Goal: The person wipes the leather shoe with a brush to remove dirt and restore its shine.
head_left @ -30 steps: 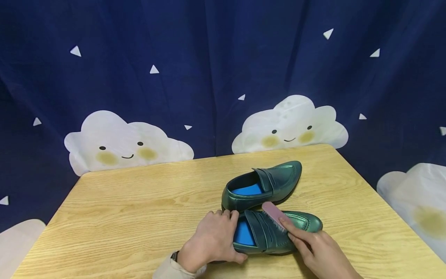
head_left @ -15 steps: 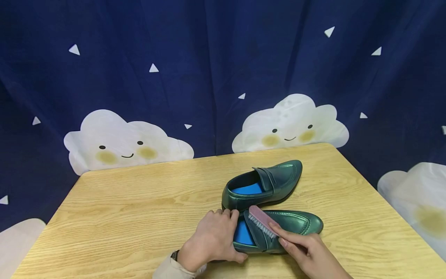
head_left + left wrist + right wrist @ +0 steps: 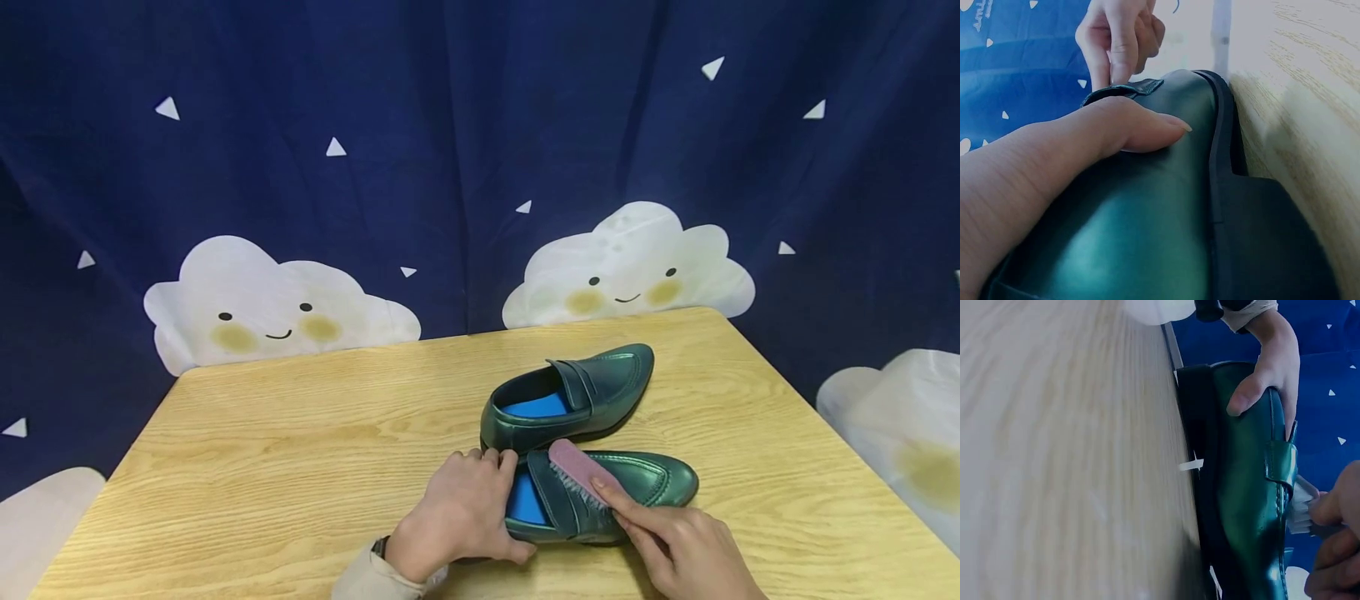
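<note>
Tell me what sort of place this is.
Probably an indoor tabletop workspace, at home or in a studio; I can't tell which. A wooden table stands before a blue curtain with smiling clouds, and the right hand holds a pink brush to a green loafer.

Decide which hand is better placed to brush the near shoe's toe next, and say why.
Probably the right hand: it already holds the pink brush, close to the toe. The left hand grips the near shoe at its back end.
</note>
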A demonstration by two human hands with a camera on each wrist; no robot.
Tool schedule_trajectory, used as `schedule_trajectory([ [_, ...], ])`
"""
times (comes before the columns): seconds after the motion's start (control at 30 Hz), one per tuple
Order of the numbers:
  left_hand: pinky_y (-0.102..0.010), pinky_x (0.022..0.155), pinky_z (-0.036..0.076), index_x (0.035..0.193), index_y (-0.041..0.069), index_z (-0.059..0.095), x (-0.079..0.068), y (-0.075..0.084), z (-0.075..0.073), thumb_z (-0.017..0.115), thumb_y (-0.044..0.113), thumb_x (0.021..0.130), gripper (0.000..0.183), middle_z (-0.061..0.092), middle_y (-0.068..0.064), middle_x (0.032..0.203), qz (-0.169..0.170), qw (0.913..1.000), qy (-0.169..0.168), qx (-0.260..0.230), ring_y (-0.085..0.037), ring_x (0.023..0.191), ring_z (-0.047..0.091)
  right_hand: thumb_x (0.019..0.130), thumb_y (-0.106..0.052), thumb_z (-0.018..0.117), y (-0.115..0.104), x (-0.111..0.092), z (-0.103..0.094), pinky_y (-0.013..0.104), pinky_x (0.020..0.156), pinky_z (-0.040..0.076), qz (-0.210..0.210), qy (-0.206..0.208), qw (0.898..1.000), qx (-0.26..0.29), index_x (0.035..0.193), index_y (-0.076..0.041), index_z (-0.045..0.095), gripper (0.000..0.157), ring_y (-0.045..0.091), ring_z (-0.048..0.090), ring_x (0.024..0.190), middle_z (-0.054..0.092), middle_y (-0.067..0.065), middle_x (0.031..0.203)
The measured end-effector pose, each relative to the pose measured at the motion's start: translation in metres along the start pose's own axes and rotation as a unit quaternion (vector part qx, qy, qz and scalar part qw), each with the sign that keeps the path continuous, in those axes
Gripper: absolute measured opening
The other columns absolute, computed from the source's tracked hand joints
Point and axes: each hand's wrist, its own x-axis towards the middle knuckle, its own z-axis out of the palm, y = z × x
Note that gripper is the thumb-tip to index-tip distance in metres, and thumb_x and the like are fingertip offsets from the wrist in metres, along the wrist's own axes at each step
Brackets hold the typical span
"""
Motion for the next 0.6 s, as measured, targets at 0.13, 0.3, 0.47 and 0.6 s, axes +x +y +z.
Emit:
schedule_trajectory([
  [0.13,-0.033,0.075,0.048,0.121,0.012,0.051,0.001,0.000,0.000,0.070,0.075,0.060,0.089,0.061,-0.007,0.101,0.002,1.0000,0.004,0.000,-0.021,0.088,0.059,0.077,-0.012,0.078,0.005,0.000,0.000,0.022,0.044,0.026,0.035,0.018,0.997,-0.060,0.125,-0.033,0.066,0.054,-0.001,0.024,0.045,0.023,-0.020,0.052],
  [0.3,-0.033,0.075,0.048,0.122,0.012,0.050,0.001,0.000,0.000,0.069,0.076,0.061,0.090,0.061,-0.007,0.104,0.004,1.0000,0.001,0.000,-0.021,0.089,0.059,0.080,-0.011,0.075,0.014,-0.002,0.001,0.022,0.045,0.026,0.066,-0.002,0.997,-0.048,0.125,-0.026,0.066,0.048,0.001,0.023,0.045,0.024,-0.017,0.051],
  [0.47,-0.033,0.077,0.049,0.122,0.013,0.050,0.001,-0.001,0.000,0.070,0.076,0.061,0.090,0.061,-0.007,0.103,0.002,1.0000,-0.003,-0.005,-0.021,0.090,0.059,0.082,-0.008,0.074,0.016,-0.003,0.007,0.017,0.045,0.027,0.001,0.010,0.999,0.034,0.126,-0.020,0.066,0.046,-0.006,0.022,0.047,0.028,-0.025,0.056],
  [0.6,-0.033,0.077,0.048,0.122,0.013,0.050,0.001,-0.002,0.000,0.070,0.076,0.061,0.090,0.061,-0.007,0.104,0.005,0.9999,-0.007,-0.010,-0.021,0.090,0.059,0.081,-0.006,0.074,0.013,-0.006,0.009,0.014,0.045,0.026,-0.027,0.026,0.998,0.053,0.126,-0.021,0.066,0.048,-0.008,0.021,0.047,0.035,-0.026,0.058],
])
